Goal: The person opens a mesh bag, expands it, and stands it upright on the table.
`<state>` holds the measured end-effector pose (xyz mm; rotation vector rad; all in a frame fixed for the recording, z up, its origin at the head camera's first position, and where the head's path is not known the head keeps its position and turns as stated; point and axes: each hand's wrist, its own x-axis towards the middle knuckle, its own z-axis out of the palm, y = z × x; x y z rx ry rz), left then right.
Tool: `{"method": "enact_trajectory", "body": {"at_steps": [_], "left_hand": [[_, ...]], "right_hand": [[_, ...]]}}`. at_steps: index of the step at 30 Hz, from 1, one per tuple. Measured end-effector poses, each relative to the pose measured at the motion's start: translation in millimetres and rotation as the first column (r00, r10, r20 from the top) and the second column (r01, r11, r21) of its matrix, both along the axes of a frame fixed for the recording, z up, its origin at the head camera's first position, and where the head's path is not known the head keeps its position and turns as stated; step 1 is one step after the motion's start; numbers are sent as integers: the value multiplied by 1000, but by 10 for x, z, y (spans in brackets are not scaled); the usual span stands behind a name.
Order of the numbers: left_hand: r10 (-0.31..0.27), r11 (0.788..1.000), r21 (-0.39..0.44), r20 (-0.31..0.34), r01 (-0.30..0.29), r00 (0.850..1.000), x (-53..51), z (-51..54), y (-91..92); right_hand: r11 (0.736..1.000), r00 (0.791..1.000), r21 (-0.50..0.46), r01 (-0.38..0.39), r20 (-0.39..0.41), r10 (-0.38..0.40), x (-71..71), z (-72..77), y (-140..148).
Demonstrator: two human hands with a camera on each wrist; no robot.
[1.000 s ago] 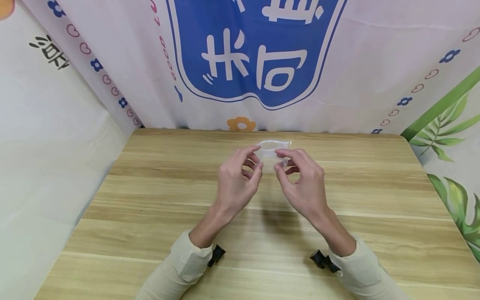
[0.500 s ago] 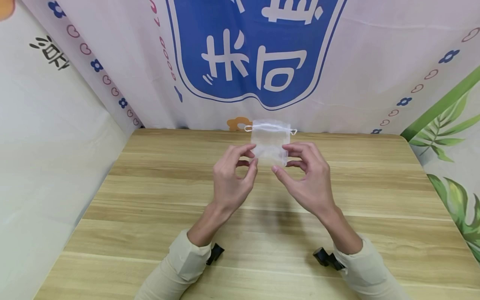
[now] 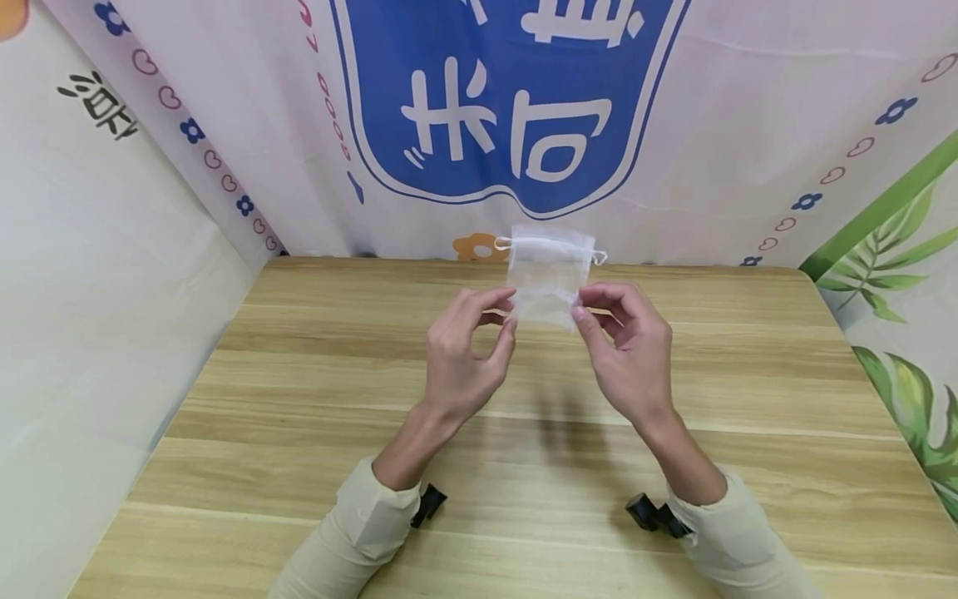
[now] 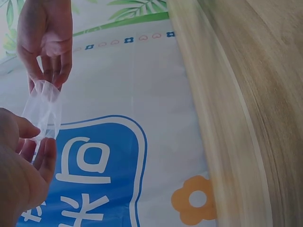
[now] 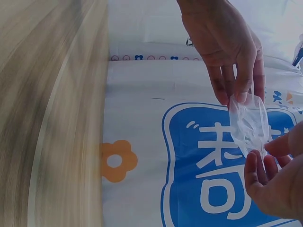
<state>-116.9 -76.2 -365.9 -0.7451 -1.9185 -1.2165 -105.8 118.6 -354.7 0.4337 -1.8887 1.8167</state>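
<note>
A small sheer white drawstring pouch (image 3: 550, 279) is held up above the far part of the table, its gathered mouth and two string loops at the top. My left hand (image 3: 467, 349) pinches its lower left edge between thumb and fingers. At the lower right corner my right hand (image 3: 629, 349) pinches the pouch the same way. In the left wrist view the pouch (image 4: 43, 111) is stretched between both hands. The right wrist view shows the translucent fabric of the pouch (image 5: 249, 124) creased between the fingertips.
The wooden table (image 3: 299, 466) spreads under both arms. Behind it hangs a white printed cloth (image 3: 711, 166) with a blue sign, and more printed cloth (image 3: 112, 291) borders the left side. A small black device (image 3: 428, 506) sits at the left cuff, another (image 3: 651, 514) at the right.
The pouch has been raised and turned upright, so its drawstring mouth now shows above the hands. My right hand has shifted slightly right and closed its thumb onto the lower corner.
</note>
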Motion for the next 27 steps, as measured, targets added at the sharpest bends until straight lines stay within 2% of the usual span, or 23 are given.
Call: {"method": "enact_trajectory", "body": {"at_steps": [3, 12, 15, 18, 21, 24, 27], "left_hand": [[6, 1000, 5, -10, -6, 1000, -1, -3, 1], [110, 993, 41, -63, -108, 992, -14, -9, -20], [120, 992, 40, -72, -117, 990, -21, 7, -36], [69, 997, 36, -61, -67, 996, -33, 28, -62], [-23, 999, 39, -19, 24, 1000, -43, 38, -94], [-117, 991, 66, 44, 114, 992, -39, 42, -112], [-190, 976, 129, 112, 175, 975, -17, 52, -112]], "right_hand": [[1000, 1000, -18, -5, -6, 5, 5, 2, -5], [998, 999, -48, -32, -11, 32, 31, 3, -19], [998, 1000, -54, -31, -5, 31, 36, 11, -20], [999, 1000, -42, -16, -15, 16, 33, 14, -5], [1000, 999, -11, 1, -39, -1, 18, 11, 20], [1000, 998, 19, -1, -71, 3, 4, 8, 45], [999, 994, 51, -10, -109, 15, -14, 3, 61]]}}
